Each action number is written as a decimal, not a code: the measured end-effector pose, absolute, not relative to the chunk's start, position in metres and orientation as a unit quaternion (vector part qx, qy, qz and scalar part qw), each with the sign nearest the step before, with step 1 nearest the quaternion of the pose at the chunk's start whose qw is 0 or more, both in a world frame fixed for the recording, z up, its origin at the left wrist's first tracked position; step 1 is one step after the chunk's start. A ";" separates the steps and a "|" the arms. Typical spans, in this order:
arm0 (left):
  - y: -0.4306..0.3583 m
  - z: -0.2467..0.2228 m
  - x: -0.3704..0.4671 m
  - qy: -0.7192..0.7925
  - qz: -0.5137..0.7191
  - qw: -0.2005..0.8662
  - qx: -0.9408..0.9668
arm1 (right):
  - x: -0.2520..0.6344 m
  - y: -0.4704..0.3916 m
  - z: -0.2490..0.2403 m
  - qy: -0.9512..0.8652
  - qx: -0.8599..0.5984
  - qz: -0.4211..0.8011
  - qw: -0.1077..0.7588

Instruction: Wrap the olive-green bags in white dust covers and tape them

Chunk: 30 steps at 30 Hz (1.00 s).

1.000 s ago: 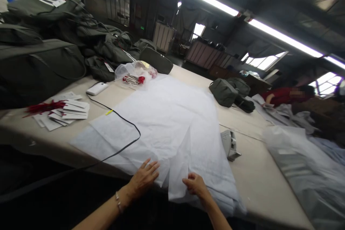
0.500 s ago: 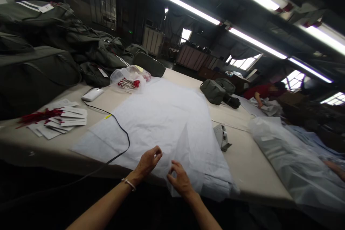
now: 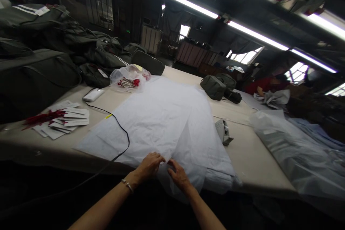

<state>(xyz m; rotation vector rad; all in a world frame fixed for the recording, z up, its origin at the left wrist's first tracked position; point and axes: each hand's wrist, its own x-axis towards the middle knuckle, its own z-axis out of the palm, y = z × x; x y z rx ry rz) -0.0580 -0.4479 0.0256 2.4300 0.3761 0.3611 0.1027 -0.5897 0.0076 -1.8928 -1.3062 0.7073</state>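
A stack of thin white translucent plastic bags (image 3: 159,111) lies spread over the table, with its near end hanging past the front edge. At that near end, a loose layer of the top bag rises in a fold. My left hand (image 3: 150,165), with a bracelet at the wrist, is closed in a pinch at the fold's edge. Close beside it, my right hand (image 3: 179,175) has its fingers curled on the same edge. The fingertips of both hands nearly meet, and the film between them is partly hidden.
A black cord (image 3: 126,133) crosses the bags from a white device (image 3: 93,95). Tags with red strings (image 3: 67,118) lie left, near piled dark bags (image 3: 37,72). A grey tape dispenser-like object (image 3: 223,132) stands right. Plastic-wrapped goods (image 3: 285,147) and a person in red (image 3: 260,85) are farther right.
My hands have come closer together, and the left hand has closed onto the edge of the plastic film. The raised fold has shifted slightly left.
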 end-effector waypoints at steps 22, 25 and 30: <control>-0.416 0.059 -0.068 0.224 0.298 0.391 0.841 | 0.109 -0.559 -0.001 -0.540 -0.734 0.245 0.329; -0.422 0.049 -0.075 0.169 0.237 0.359 0.887 | 0.119 -0.558 -0.008 -0.424 -0.746 0.247 0.450; -0.440 0.020 -0.085 0.064 0.104 0.290 0.949 | 0.138 -0.557 -0.015 -0.341 -0.762 0.249 0.492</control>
